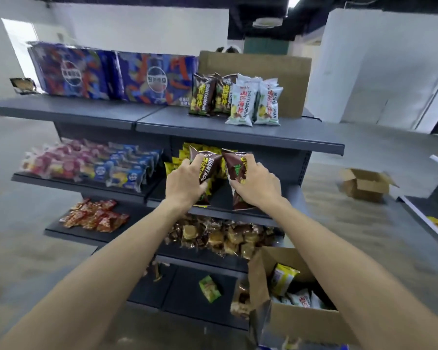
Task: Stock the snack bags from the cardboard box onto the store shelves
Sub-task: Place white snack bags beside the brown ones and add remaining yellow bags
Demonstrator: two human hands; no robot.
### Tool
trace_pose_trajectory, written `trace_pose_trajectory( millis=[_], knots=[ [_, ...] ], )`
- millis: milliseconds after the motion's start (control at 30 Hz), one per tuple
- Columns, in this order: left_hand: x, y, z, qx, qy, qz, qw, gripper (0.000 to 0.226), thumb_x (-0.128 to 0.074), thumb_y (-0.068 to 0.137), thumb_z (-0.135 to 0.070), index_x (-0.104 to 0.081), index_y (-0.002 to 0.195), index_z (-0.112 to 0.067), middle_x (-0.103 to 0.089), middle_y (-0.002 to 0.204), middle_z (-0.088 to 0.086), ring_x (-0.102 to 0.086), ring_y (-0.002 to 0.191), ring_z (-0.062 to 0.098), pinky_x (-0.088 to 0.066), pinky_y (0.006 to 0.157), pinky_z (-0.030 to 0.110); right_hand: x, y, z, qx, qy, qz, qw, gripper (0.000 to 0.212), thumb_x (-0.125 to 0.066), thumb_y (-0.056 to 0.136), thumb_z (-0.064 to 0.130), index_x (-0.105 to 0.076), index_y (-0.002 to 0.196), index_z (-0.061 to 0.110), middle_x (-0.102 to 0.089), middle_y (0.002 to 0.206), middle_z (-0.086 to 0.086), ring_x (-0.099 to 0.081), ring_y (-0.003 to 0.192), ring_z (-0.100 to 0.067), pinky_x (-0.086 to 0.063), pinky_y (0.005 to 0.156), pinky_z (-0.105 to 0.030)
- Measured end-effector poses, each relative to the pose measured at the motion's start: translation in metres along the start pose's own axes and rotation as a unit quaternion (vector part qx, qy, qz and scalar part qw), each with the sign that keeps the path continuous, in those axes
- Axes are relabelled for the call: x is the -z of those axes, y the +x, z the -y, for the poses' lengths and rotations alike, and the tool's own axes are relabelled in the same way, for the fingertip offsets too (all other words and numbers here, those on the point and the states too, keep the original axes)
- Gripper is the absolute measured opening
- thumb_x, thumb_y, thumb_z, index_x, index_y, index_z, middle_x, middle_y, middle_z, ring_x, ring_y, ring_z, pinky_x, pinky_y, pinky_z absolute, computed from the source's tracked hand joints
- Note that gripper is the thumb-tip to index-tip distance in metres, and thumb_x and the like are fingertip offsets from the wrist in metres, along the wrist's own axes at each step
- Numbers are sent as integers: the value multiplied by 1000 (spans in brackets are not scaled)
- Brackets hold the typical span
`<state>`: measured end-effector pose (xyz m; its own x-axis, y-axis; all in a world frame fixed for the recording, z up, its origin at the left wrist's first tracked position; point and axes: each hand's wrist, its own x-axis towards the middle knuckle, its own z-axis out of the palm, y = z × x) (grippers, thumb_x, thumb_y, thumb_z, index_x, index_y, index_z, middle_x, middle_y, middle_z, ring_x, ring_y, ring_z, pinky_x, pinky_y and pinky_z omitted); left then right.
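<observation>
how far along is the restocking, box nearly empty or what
Partly done. Brown and white bags already stand on the top shelf. The left hand and right hand each hold a brown bag at the second shelf. The cardboard box still holds several bags.

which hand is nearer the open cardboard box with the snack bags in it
Right. The right hand grips a brown snack bag above the cardboard box, on its side of the shelf. The left hand grips another brown bag further to the left.
</observation>
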<state>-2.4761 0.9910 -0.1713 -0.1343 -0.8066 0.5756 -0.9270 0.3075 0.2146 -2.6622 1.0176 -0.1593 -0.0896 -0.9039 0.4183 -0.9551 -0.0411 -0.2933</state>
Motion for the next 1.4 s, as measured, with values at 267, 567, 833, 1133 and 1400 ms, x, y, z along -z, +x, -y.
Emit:
trace_pose_trajectory(
  millis=[267, 567, 833, 1133, 1400],
  knots=[
    [39, 61, 29, 10, 0, -62, 998, 60, -75, 79, -38, -43, 127, -24, -63, 98, 8, -66, 82, 32, -53, 66, 39, 20, 73, 49, 21, 5, -44, 999, 56, -55, 89, 55, -33, 128, 23, -61, 108, -6, -64, 92, -35, -42, 65, -37],
    [20, 150, 68, 12, -1, -71, 997, 57, -74, 79, -32, -44, 126, -22, -63, 100, 9, -64, 85, 31, -53, 67, 39, -11, 171, 63, -7, 37, -86, 996, 57, -55, 90, 54, -29, 129, 22, -57, 120, -8, -63, 90, -32, -43, 63, -35],
    [-19, 244, 77, 0, -10, -87, 996, 60, -72, 81, -38, -41, 131, -25, -61, 103, 9, -64, 88, 33, -51, 68, 40, -40, 268, 57, -30, 21, -116, 993, 65, -59, 89, 51, -26, 136, 20, -56, 117, -11, -63, 88, -32, -50, 62, -38],
    [-68, 316, 82, -2, -22, -105, 994, 61, -63, 87, -43, -33, 139, -30, -54, 111, 8, -64, 87, 33, -50, 66, 40, -64, 337, 66, -37, 21, -181, 983, 69, -55, 93, 45, -21, 144, 15, -43, 136, -18, -46, 123, -36, -46, 89, -45],
    [-127, 353, 91, -20, -77, -87, 993, 58, -43, 94, -50, -25, 147, -35, -37, 119, 11, -52, 103, 34, -50, 66, 44, -104, 371, 68, -59, -51, -150, 986, 71, -43, 99, 23, -1, 156, 14, 0, 162, -15, -31, 133, -40, -47, 90, -46]
  ],
)
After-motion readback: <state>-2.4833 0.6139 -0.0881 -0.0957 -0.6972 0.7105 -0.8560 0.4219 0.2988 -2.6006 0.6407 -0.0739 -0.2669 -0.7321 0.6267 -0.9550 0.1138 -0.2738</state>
